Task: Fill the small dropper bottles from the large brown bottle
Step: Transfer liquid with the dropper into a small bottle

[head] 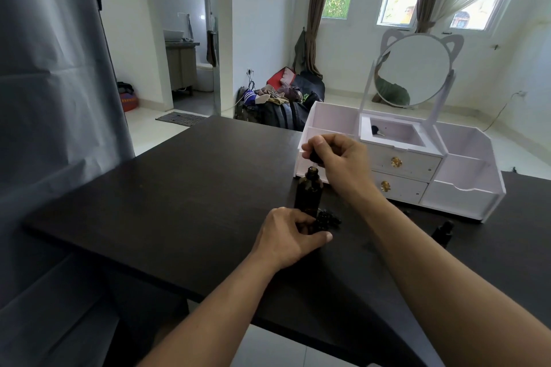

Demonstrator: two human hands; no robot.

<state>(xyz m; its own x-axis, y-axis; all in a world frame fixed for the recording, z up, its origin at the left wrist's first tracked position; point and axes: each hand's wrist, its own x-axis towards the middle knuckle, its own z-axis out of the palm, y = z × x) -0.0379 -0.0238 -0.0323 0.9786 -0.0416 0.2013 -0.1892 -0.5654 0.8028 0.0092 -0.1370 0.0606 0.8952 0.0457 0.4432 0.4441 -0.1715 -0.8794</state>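
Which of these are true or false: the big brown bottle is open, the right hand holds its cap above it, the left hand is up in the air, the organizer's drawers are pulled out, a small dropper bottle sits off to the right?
1. The large brown bottle is open. True.
2. The right hand holds a dark cap above it. True.
3. The left hand is in the air. False: it rests low on the table, by the bottle's base.
4. The white organizer has its drawers pulled out. False: both are closed.
5. A small dropper bottle sits to the right. True.

The desk [167, 194] lies bare along its left edge and near-left corner. Toward the far-right corner the white organizer [417, 170] blocks passage; the brown bottle [308, 192] stands mid-desk.
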